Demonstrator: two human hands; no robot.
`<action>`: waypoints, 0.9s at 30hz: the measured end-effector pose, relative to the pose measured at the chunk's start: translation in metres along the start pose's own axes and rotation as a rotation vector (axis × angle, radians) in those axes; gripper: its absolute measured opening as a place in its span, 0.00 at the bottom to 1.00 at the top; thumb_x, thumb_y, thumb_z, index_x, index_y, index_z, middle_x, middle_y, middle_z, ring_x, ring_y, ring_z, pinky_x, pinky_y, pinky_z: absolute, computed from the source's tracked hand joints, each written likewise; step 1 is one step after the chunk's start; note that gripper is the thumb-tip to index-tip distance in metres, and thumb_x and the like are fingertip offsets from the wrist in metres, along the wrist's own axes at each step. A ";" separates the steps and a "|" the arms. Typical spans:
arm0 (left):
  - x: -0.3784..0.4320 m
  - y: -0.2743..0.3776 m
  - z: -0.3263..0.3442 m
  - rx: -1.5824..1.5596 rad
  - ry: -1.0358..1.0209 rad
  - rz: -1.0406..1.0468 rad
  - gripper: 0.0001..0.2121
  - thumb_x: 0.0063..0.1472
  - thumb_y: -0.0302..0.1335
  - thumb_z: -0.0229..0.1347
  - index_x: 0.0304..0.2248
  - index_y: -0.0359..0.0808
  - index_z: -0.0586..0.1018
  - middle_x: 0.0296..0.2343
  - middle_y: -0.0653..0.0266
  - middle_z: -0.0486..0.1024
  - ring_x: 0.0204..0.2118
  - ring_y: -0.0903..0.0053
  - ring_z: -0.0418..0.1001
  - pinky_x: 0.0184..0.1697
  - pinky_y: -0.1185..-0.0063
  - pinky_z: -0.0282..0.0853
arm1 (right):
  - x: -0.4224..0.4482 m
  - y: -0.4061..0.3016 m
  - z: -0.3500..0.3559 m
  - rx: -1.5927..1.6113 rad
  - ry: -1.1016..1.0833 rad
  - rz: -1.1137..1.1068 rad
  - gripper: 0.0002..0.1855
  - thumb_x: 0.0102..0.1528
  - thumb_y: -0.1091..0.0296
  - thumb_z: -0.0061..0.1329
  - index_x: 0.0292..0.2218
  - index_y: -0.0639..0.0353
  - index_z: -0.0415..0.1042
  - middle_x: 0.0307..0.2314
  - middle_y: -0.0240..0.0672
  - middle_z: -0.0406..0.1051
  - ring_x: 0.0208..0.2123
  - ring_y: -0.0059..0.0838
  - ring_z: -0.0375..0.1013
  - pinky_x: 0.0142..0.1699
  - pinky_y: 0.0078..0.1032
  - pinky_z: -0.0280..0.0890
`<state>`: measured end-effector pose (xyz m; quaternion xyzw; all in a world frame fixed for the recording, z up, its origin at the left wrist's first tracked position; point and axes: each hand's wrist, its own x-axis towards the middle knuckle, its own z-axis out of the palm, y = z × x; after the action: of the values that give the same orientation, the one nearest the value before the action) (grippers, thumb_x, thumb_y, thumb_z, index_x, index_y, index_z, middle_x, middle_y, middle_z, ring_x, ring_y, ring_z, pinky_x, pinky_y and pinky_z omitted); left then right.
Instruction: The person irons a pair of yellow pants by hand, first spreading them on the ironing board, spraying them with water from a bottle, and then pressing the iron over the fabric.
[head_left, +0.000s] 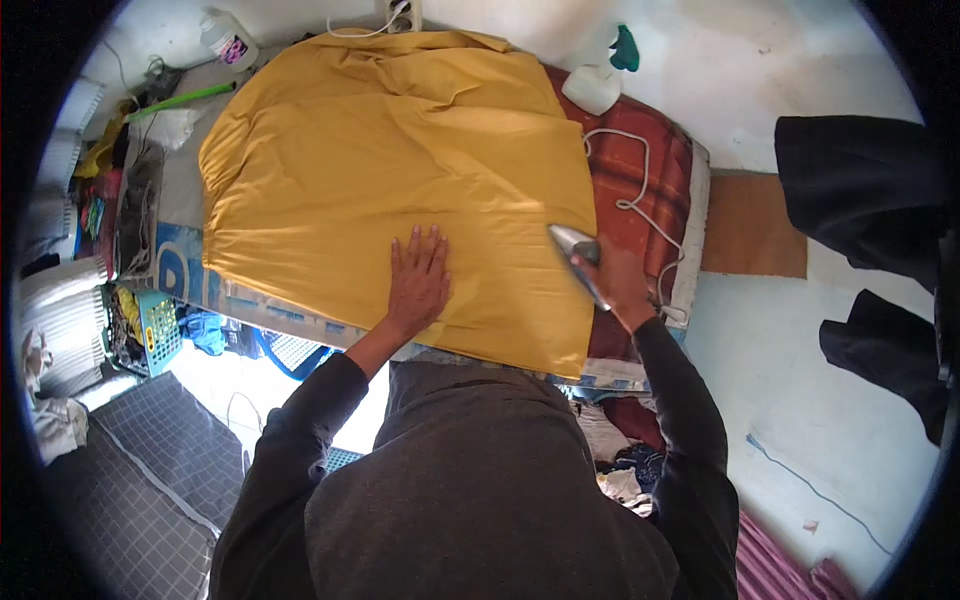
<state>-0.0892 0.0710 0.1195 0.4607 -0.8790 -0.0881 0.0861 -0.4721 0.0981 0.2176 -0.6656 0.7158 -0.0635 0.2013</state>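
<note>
A large mustard-yellow cloth with a gathered left edge lies spread over the padded ironing table. My left hand rests flat on its lower middle, palm down with the fingers slightly apart. In my right hand is an electric iron, its tip pointing up and left over the cloth's right edge. My fingers hide much of its handle. The sole looks tilted, and I cannot tell whether it touches the cloth. A white power cord loops across the red cover to the right.
A white spray bottle with a green head stands at the back right. At the back left are a clear plastic bottle and a green stick. A power socket sits at the wall. Dark garments hang on the right.
</note>
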 end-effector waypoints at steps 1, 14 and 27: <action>-0.007 -0.003 -0.003 0.023 0.012 -0.056 0.34 0.71 0.40 0.51 0.70 0.31 0.63 0.72 0.46 0.53 0.76 0.46 0.45 0.74 0.42 0.35 | -0.009 -0.018 0.003 0.038 -0.047 -0.089 0.26 0.64 0.41 0.57 0.45 0.58 0.74 0.32 0.51 0.81 0.35 0.58 0.82 0.39 0.51 0.74; -0.072 -0.091 -0.005 0.060 0.161 -0.387 0.34 0.73 0.42 0.48 0.72 0.34 0.59 0.73 0.44 0.50 0.76 0.43 0.44 0.74 0.42 0.38 | -0.116 -0.034 0.058 -0.134 -0.400 -0.562 0.21 0.64 0.47 0.55 0.46 0.57 0.73 0.29 0.44 0.80 0.31 0.52 0.82 0.35 0.50 0.73; -0.170 -0.218 -0.026 0.205 0.256 -0.766 0.33 0.74 0.41 0.51 0.71 0.32 0.61 0.72 0.44 0.52 0.75 0.43 0.47 0.73 0.43 0.43 | -0.011 -0.208 0.102 -0.167 -0.462 -0.580 0.26 0.66 0.43 0.54 0.48 0.61 0.73 0.30 0.53 0.81 0.31 0.54 0.82 0.35 0.50 0.75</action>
<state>0.1854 0.0875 0.0814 0.7677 -0.6306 0.0322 0.1095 -0.2405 0.1049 0.2013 -0.8513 0.4362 0.0926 0.2763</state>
